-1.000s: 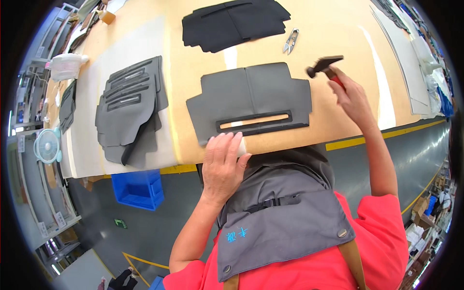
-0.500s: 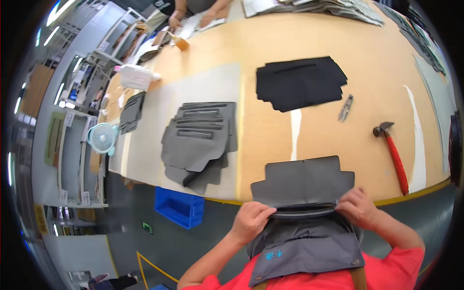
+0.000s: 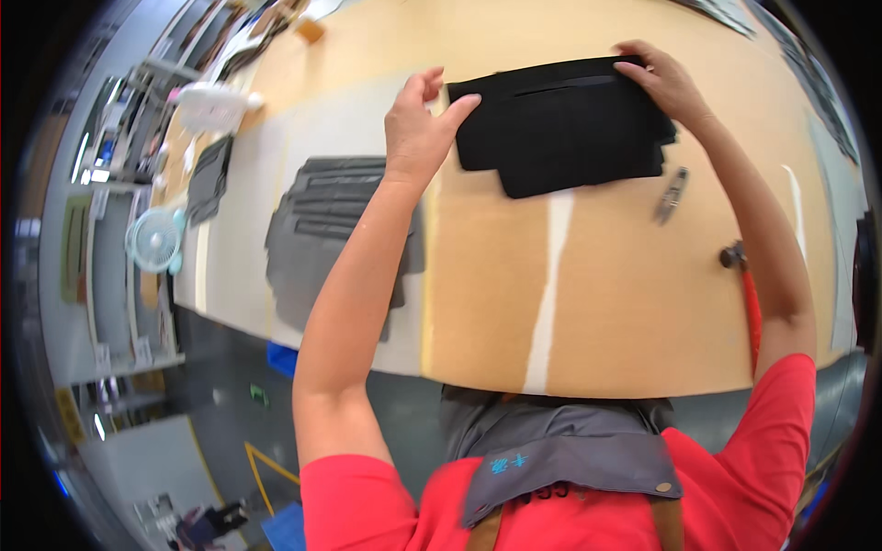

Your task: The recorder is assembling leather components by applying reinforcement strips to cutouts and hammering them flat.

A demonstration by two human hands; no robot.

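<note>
Black cut fabric panels [image 3: 560, 138] with notched corners and a narrow slot near the far edge lie stacked on the table. My left hand [image 3: 418, 129] is at the stack's far left corner, thumb and fingers apart with nothing between them. At the far right corner is my right hand [image 3: 666, 87]; its thumb rests over the black material and its fingers are beyond the edge, spread apart from the thumb. Both arms stretch forward over the table. Left of them, partly behind my left forearm, sits a pile of grey slotted panels [image 3: 312, 230].
Thread snips [image 3: 672, 195] lie right of the black panels. A hammer [image 3: 751, 303] with a red handle is partly hidden by my right arm. At the left are a small grey stack [image 3: 209, 179], a light-blue fan [image 3: 156, 241] and a blue bin [image 3: 282, 358] below the table edge.
Both hands have moved from the near table edge out to the black stack. The grey panel they held at the edge is no longer seen there. The view has shifted.
</note>
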